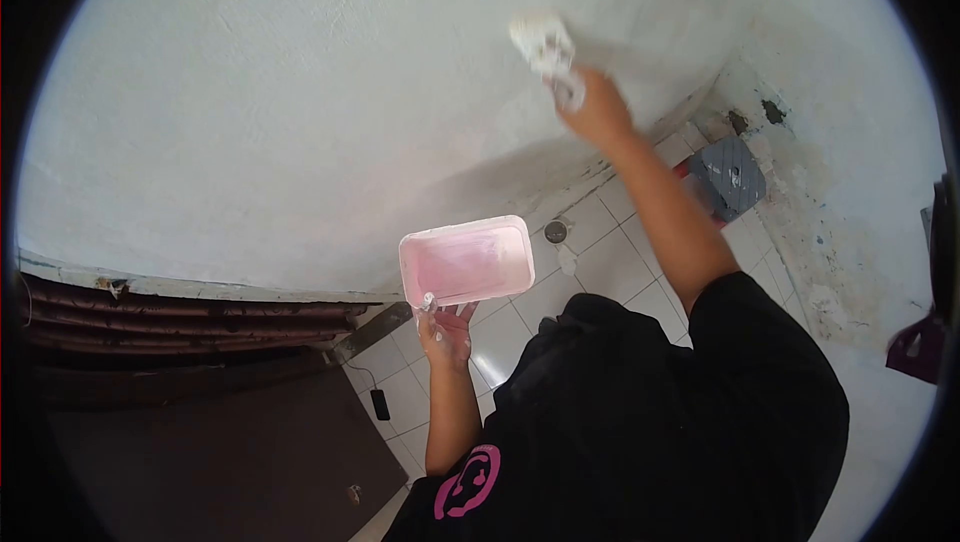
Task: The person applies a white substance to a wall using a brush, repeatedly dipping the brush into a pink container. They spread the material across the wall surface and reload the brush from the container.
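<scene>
My left hand (pixel 446 335) grips a pink rectangular plastic tub (pixel 470 258) by its near edge, with the thumb over the rim and the fingers underneath. White smears show on that thumb, and a thin pale residue coats the inside of the tub. Up and to the right, my right hand (pixel 597 114) is closed around the handle of a paintbrush (pixel 545 43) whose head is thick with white paint. The brush head is at the pale wall (pixel 300 92); whether it touches is hard to tell. Slight motion blur softens the right hand.
On the tiled floor (pixel 590 242) stand a small round cup (pixel 556 232) and, in the corner, a grey paint-spotted stool or box (pixel 728 180). A black phone-like object (pixel 380 404) with a cord lies near a dark brown panel (pixel 220 462). A dark curtain (pixel 180 327) hangs at left.
</scene>
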A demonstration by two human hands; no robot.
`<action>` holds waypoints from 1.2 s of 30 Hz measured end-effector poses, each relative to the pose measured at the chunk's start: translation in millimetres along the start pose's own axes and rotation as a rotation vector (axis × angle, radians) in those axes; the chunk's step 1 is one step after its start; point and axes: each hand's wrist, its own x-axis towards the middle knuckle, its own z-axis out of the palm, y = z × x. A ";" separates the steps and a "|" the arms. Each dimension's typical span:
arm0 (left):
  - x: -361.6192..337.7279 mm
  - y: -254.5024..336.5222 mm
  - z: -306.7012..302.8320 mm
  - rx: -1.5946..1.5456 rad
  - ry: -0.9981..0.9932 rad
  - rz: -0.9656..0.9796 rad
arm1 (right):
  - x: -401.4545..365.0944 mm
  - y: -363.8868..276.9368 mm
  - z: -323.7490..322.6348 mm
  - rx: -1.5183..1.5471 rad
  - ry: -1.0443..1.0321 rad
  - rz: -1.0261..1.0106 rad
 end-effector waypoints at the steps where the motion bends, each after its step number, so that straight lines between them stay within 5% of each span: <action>1: 0.5 0.5 0.3 -0.061 -0.014 -0.020 | -22.8 11.3 23.2 -0.052 -0.046 0.071; 6: -3.8 3.1 7.2 -0.012 0.030 0.023 | -68.0 53.6 60.8 -0.115 -0.436 0.172; 14: -4.3 2.1 7.9 0.046 0.097 0.049 | 13.5 -62.3 -65.8 0.076 -0.099 -0.080; 18: -6.1 0.3 12.9 0.008 0.107 0.060 | -0.1 -43.8 -20.4 0.134 0.087 -0.110; 19: -6.8 1.2 14.1 0.023 0.119 0.065 | -10.5 -28.6 3.7 0.048 -0.098 0.004; 21: -6.7 2.9 12.1 0.023 0.115 0.058 | -44.9 2.9 54.2 -0.043 -0.121 0.056; 23: -7.4 0.5 14.2 0.015 0.123 0.049 | -65.8 20.2 66.7 -0.110 -0.478 0.198; 26: -5.7 5.3 14.9 0.081 0.130 0.039 | -81.9 37.2 73.1 0.001 -0.580 0.250; 28: -8.1 7.8 18.9 0.067 0.085 0.039 | -78.5 50.8 68.3 0.166 -0.421 0.114; 30: -3.9 8.4 14.5 0.063 0.087 0.038 | -62.5 46.7 45.2 0.472 -0.391 -0.044; 32: 0.8 10.0 11.5 0.055 0.068 0.043 | -54.3 -11.2 -33.6 0.600 -0.594 0.189; 36: 8.8 18.2 11.7 -0.060 -0.073 -0.006 | -84.7 -40.5 -86.3 0.872 -0.783 0.506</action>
